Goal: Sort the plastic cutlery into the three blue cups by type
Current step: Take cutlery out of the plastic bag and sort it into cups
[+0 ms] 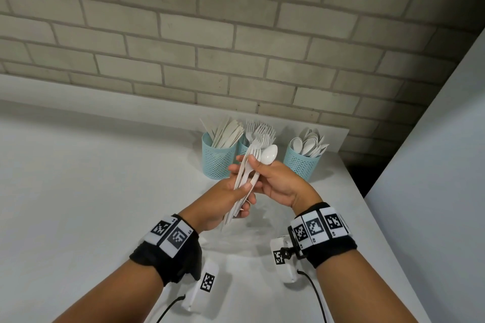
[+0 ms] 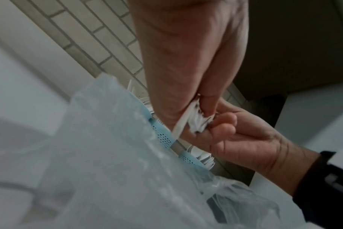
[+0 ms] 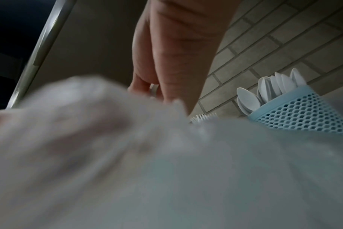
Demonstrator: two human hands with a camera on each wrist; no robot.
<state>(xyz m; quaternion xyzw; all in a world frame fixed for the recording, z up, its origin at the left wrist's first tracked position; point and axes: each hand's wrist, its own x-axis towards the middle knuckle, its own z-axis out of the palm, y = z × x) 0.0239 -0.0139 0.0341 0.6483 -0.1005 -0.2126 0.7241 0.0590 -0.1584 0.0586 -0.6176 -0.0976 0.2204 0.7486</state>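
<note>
Two hands meet above the white counter [image 1: 78, 178]: our left hand [image 1: 223, 199] clasps a bundle of plastic cutlery [image 1: 242, 186] by the handles, while our right hand [image 1: 278, 183] pinches a spoon [image 1: 268, 155] at its neck. The pieces look light, stiff and slick, best taken by the handles. Three blue mesh cups stand near the counter's far edge: knife cup [image 1: 218, 157], fork cup [image 1: 243, 148], spoon cup [image 1: 301, 162]. The bundle's count is unclear.
</note>
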